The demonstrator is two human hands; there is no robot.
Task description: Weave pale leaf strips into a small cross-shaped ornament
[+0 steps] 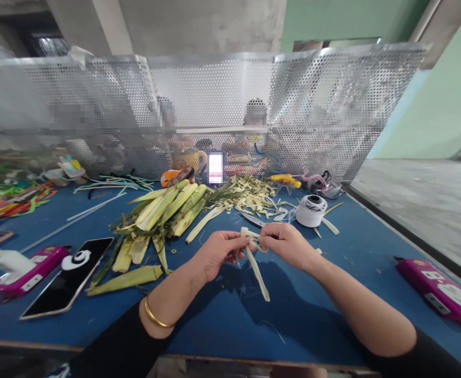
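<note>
Between my two hands is a pale corn husk strip (258, 273), its long end hanging down over the blue table. My left hand (224, 249) pinches it where it is folded, thumb on top. The fingers of my right hand (281, 241) are closed on the other part of the strip, close beside the left fingertips. Just beyond my hands lie scissors (253, 219), partly hidden by the right hand. A pile of green and yellow corn husks (171, 207) sits to the left, and a spool of white thread (311, 211) stands to the right.
Husk scraps (246, 194) are heaped behind my hands. A black phone (69, 278) and a magenta power strip (37, 270) lie left; another magenta power strip (441, 289) lies right. A yellow glue gun (286, 180) is at the back, before a perforated metal screen (215, 89) with people behind it.
</note>
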